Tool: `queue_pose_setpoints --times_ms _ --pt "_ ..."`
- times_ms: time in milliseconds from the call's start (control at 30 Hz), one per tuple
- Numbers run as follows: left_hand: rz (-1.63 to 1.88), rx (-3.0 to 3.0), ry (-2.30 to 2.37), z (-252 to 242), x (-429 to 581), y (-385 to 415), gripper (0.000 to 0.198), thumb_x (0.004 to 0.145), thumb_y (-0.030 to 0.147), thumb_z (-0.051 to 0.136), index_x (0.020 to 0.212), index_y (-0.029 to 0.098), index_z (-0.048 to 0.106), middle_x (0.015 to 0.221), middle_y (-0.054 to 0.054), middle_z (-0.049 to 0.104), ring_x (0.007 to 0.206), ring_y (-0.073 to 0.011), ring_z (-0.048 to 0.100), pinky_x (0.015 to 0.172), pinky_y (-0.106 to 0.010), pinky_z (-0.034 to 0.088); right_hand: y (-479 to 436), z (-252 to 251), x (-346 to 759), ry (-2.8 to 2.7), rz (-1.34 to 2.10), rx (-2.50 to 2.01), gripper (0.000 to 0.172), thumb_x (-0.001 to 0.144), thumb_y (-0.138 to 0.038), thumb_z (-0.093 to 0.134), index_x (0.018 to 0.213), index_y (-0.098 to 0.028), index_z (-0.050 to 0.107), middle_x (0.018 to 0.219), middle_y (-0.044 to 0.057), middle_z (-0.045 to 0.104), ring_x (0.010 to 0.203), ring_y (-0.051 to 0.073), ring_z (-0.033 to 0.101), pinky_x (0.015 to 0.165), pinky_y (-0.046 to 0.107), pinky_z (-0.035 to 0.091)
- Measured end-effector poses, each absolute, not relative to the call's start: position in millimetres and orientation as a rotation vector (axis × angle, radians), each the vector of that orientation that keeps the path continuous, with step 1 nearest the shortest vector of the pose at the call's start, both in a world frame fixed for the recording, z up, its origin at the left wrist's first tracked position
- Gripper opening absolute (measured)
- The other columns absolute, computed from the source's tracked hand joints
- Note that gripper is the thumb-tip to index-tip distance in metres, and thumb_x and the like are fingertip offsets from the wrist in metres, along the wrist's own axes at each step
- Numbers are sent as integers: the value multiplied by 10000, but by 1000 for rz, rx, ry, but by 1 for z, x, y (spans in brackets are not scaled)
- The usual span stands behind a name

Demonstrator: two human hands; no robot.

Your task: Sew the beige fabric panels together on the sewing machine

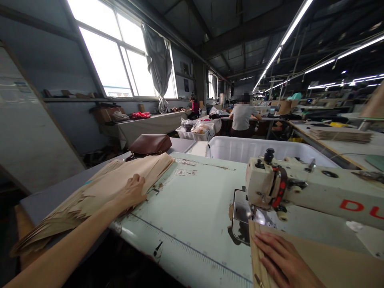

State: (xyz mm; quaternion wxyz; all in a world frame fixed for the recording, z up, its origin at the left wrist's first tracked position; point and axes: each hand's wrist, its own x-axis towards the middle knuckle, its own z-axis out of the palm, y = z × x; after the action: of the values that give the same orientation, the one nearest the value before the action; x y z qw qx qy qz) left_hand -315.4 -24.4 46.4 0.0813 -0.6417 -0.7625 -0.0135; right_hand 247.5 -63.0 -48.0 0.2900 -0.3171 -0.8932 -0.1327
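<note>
My left hand (135, 191) is on the right edge of a fanned stack of tan fabric panels (102, 184), its fingers curled against the top panels and their tips hidden. At the sewing machine (267, 184), my right hand (280, 256) lies flat on another tan panel (333, 256), fingers stretched out. Along this panel's left side runs a zipper strip (258, 260), with a metal pull near the bottom of the view. The strip's far end sits right at the presser foot (259, 218). Metal plates surround the needle area.
The pale green machine table (192, 208) has a ruler scale (186, 242) along its front edge. A brown leather bag (150, 144) lies behind the stack. Beyond the table stands a white plastic bin (240, 147). Another person (242, 118) sits farther back.
</note>
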Motion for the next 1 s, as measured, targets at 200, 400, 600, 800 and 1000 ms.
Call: queue_pose_setpoints --times_ms 200,400,600,800,1000 --pt "-40 -2028 -2244 39 -340 -56 324 902 359 666 1139 153 587 1253 -99 541 1102 -270 542 944 -464 449 -62 -50 250 -2404 -430 -811 399 951 -355 546 1325 -240 625 1368 17 592 1172 200 628 925 269 570" --pt "-105 -2192 -2199 45 -348 -67 233 930 347 652 1042 144 636 1143 -76 621 1003 -228 608 923 -447 480 -60 -55 250 -2374 -463 -783 382 958 -367 528 1302 -242 636 1342 7 611 1163 198 625 917 273 568" --pt "-196 -2265 -2264 60 -347 -66 253 985 379 572 939 153 677 1044 -58 678 966 -208 633 928 -419 471 -59 -57 250 -2370 -484 -785 388 964 -359 509 1318 -248 622 1367 -8 589 1180 193 613 915 274 568" --pt "-318 -2014 -2526 70 -348 -64 324 913 472 655 890 149 675 886 -27 674 871 -215 642 863 -408 485 -58 -62 254 -2401 -462 -819 417 959 -354 516 1360 -263 588 1414 -15 549 1212 198 594 931 281 566" --pt "-695 -1895 -2727 79 -363 -61 295 924 380 672 776 130 622 726 22 605 674 -151 611 672 -308 524 -60 -61 251 -2379 -382 -841 401 958 -340 526 1347 -269 598 1376 5 585 1203 199 601 952 285 555"
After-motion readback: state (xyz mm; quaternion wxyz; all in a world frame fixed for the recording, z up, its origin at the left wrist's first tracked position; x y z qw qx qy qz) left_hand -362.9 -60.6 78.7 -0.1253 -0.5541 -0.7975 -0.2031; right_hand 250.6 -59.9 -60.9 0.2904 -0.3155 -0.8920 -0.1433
